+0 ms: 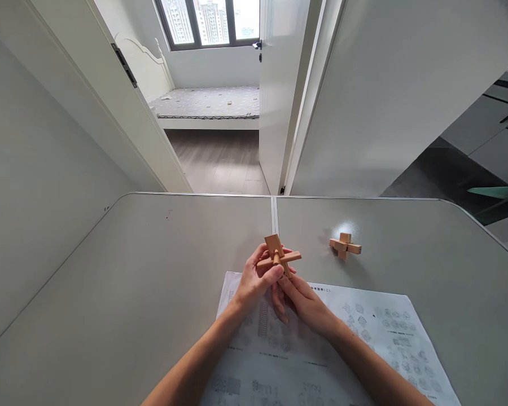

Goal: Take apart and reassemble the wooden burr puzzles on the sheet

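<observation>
While left grip (253, 283) and right grip (308, 306) hold the wooden interlocking puzzle (276, 257) near the diagram sheet (296, 344), keep pressure even.

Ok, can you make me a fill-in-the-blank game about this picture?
The left hand and right hand hold pieces made of ____.
To the ____ of the hands, a second wooden cluster sits on the table.
Also on the table is a printed sheet of ____.
Near the window is a ____ with a white headboard.

Missing words: wood; right; paper; bed.
</observation>
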Demonstrator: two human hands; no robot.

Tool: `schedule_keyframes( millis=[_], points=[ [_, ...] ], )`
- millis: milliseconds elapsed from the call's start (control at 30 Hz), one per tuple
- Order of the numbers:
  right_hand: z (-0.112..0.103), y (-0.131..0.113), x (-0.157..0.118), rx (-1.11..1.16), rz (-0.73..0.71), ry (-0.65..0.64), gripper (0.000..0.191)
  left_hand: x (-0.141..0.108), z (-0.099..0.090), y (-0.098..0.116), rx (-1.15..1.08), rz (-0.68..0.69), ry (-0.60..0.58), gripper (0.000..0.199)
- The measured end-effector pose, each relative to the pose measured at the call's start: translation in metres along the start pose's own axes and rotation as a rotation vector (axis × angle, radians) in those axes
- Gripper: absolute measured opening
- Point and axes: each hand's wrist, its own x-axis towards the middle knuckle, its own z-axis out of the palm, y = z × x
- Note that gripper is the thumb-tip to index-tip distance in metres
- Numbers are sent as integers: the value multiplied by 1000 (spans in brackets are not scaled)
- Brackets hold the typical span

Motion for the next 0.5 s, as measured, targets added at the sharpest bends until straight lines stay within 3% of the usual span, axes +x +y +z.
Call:
schedule_keyframes(
  millis=[500],
  points=[
    [-1,-1,0,17,13,51,46,-1,1,-2,104,-25,-49,60]
  ],
)
